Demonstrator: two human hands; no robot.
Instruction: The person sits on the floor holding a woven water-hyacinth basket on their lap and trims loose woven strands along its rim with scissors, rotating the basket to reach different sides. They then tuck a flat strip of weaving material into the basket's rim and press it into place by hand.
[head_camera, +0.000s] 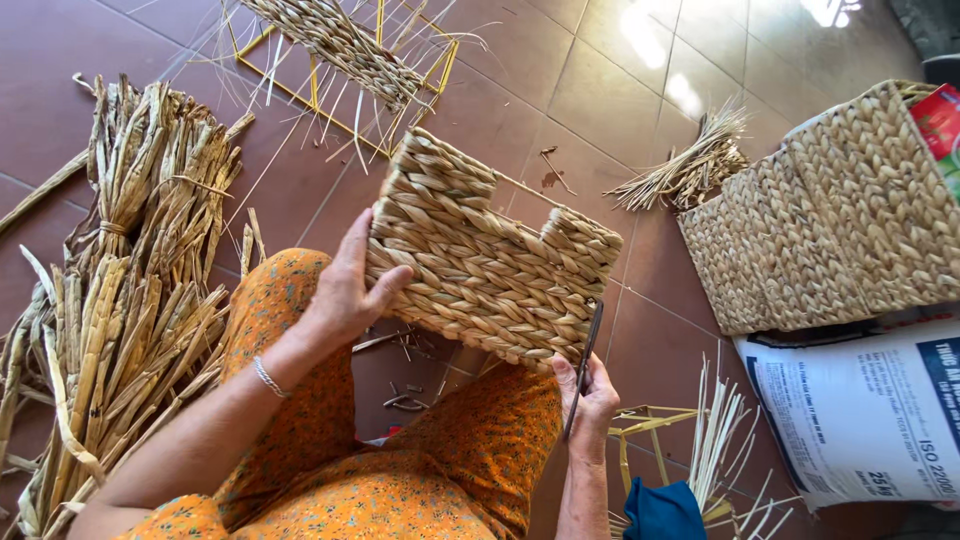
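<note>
Over lap | woven basket (480, 265) tilted, long axis upper-left to lower-right | left hand (345, 290) gripping

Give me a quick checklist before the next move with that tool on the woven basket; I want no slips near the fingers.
1. Left hand steadies the woven basket by its side: ok.
2. Right hand has a closed grip on the thin dark tool: ok.
3. Tool tip sits at the basket's lower edge, apart from the left fingers: ok.
4. Basket rests over the lap, tilted, not on the tiled floor: ok.
5. Loose cut bits on the floor under the basket: not ok, clutter.
6. Whether the tool tip is sharp or caught in the weave: cannot tell.
</note>
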